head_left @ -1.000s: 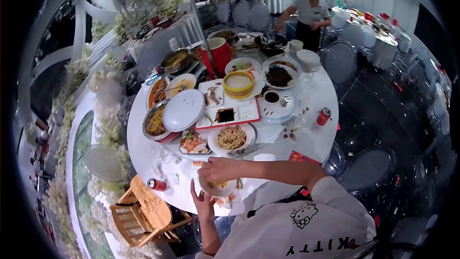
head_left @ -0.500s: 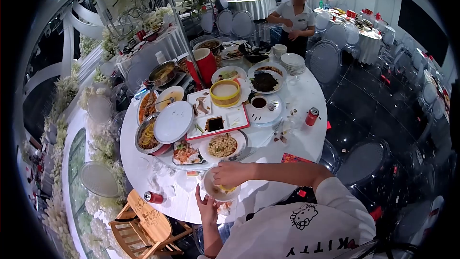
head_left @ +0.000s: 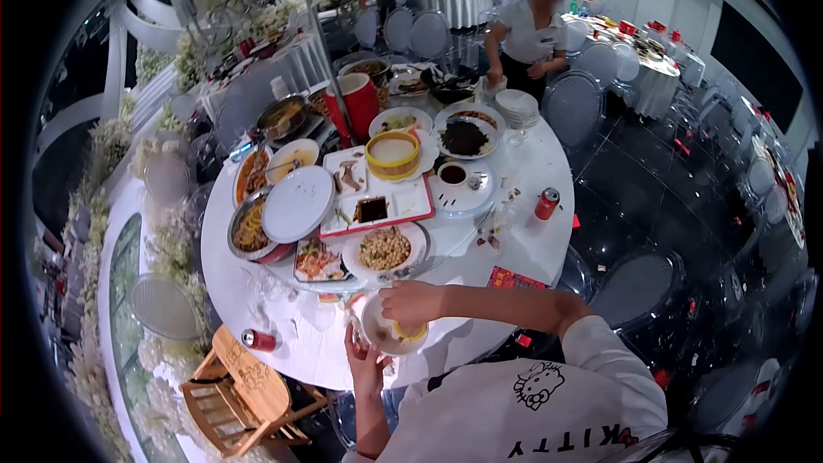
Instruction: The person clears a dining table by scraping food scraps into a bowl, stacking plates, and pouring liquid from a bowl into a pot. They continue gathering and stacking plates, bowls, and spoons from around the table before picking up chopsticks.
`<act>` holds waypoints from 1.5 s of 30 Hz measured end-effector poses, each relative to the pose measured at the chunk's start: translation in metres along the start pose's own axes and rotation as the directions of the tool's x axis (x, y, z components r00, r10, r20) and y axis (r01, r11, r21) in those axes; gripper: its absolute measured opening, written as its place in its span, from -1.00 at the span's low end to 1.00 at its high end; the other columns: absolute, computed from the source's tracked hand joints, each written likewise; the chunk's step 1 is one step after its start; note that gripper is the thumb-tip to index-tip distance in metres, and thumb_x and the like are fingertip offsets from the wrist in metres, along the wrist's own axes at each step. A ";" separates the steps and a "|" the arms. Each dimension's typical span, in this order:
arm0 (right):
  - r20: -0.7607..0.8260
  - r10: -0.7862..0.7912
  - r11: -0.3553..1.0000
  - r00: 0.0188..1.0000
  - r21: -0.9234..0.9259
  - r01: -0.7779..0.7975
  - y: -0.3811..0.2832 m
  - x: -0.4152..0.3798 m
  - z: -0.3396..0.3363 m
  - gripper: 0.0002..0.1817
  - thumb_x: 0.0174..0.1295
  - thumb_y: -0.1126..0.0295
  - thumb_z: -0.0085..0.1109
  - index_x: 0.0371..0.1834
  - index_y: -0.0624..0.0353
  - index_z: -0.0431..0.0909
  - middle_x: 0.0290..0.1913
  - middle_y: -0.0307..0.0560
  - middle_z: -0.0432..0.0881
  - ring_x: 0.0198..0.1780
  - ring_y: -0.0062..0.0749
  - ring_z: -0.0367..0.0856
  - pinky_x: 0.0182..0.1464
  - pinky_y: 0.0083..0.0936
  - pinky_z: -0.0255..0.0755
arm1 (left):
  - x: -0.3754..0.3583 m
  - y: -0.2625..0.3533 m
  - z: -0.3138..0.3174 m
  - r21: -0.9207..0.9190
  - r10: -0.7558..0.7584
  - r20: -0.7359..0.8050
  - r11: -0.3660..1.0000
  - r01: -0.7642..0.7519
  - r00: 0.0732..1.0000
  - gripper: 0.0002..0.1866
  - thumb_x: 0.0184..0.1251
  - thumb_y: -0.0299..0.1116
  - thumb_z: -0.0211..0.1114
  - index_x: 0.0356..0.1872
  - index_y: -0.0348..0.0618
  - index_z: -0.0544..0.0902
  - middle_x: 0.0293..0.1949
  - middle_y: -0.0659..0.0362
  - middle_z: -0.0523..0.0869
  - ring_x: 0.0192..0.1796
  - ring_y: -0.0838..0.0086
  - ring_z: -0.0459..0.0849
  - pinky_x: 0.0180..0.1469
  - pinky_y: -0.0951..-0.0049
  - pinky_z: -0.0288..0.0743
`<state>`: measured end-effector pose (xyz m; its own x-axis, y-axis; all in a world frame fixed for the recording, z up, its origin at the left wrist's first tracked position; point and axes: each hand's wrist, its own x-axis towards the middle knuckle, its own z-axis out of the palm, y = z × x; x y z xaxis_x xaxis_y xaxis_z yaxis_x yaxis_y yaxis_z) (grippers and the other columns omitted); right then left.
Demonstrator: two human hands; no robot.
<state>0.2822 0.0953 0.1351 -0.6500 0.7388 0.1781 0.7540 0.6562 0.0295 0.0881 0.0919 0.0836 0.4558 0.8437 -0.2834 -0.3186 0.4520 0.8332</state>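
Observation:
In the head view, a white bowl [head_left: 372, 321] is above the near edge of the round table. My left hand [head_left: 367, 362] grips its near left side, fingers along the rim. My right hand [head_left: 411, 302] reaches over from the right with its fingers bent down into the bowl. Something yellow [head_left: 413, 329] shows under that hand; I cannot make out what it is. What the right fingertips hold is hidden. Just beyond the bowl are a plate of pale, bean-like food [head_left: 385, 249] and a dish of reddish food scraps [head_left: 318, 260].
The white table [head_left: 523, 231] bears a yellow-rimmed steamer [head_left: 393, 156], a red bucket [head_left: 358, 107], stacked plates [head_left: 517, 106] and cans [head_left: 547, 203]. A wooden high chair [head_left: 244, 377] stands near left. Another person [head_left: 529, 34] stands at the far side.
The view has shifted slightly, so the table sits further left. My right hand remains in the bowl. The other person's arm has lowered, with a hand now at the white bowls on the far edge.

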 end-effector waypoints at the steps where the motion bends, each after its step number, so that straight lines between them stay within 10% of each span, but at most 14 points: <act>1: 0.030 0.021 1.000 0.999 -0.011 -0.021 -0.001 0.000 0.000 -0.78 -0.31 0.26 0.14 -0.52 0.04 0.49 -0.42 -0.34 0.45 -0.16 -0.50 0.31 -0.23 -0.57 0.22 | -0.002 0.001 0.001 0.013 -0.011 -0.006 1.000 0.011 1.000 -0.35 0.07 -0.53 0.08 0.16 0.15 0.00 -0.03 0.17 0.33 -0.14 0.49 0.44 -0.35 0.51 0.51; 19: 0.283 0.159 0.939 0.946 0.253 -0.233 -0.019 0.018 0.000 -0.82 -0.24 0.32 0.13 -0.51 0.11 0.46 -0.39 -0.18 0.47 -0.23 -0.33 0.38 -0.19 -0.45 0.26 | -0.032 -0.002 -0.011 0.005 -0.005 -0.252 1.000 0.006 0.968 -0.30 0.01 -0.50 0.13 0.16 0.28 0.03 -0.25 0.29 0.46 -0.24 0.59 0.45 -0.34 0.52 0.45; 29: 0.081 0.320 0.833 0.944 0.451 -0.321 -0.026 0.034 -0.014 -0.68 -0.15 0.37 0.09 -0.25 0.09 0.38 -0.41 -0.10 0.45 -0.26 -0.27 0.38 -0.18 -0.40 0.23 | -0.044 -0.014 -0.024 -0.053 -0.039 -0.260 0.998 0.026 0.965 -0.21 -0.04 -0.55 0.18 0.18 0.31 -0.03 -0.27 0.26 0.39 -0.28 0.57 0.48 -0.34 0.50 0.51; 41: -0.081 0.248 0.961 0.965 0.144 -0.235 0.037 0.089 0.019 -0.69 -0.16 0.42 0.08 -0.25 0.12 0.40 -0.40 -0.08 0.47 -0.22 -0.24 0.37 -0.17 -0.41 0.25 | -0.091 -0.026 -0.064 -0.048 0.026 -0.603 0.996 -0.069 0.798 -0.29 0.02 -0.50 0.15 0.17 0.24 0.00 -0.44 0.30 0.45 -0.35 0.59 0.46 -0.42 0.50 0.46; 45: -0.242 0.489 0.858 0.838 -0.037 -0.512 0.080 0.156 0.035 -0.52 -0.13 0.25 0.10 -0.05 0.07 0.33 -0.19 -0.06 0.43 -0.10 -0.21 0.33 -0.09 -0.27 0.20 | -0.121 -0.033 -0.077 -0.055 0.067 -0.717 0.987 -0.152 0.693 -0.32 0.06 -0.47 0.12 0.17 0.25 0.00 -0.46 0.32 0.46 -0.36 0.63 0.44 -0.39 0.45 0.42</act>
<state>0.2381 0.2687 0.1310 -0.1531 0.9030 0.4015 0.9833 0.1797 -0.0292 -0.0208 -0.0031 0.0535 -0.3015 0.8229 -0.4815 -0.4296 0.3336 0.8391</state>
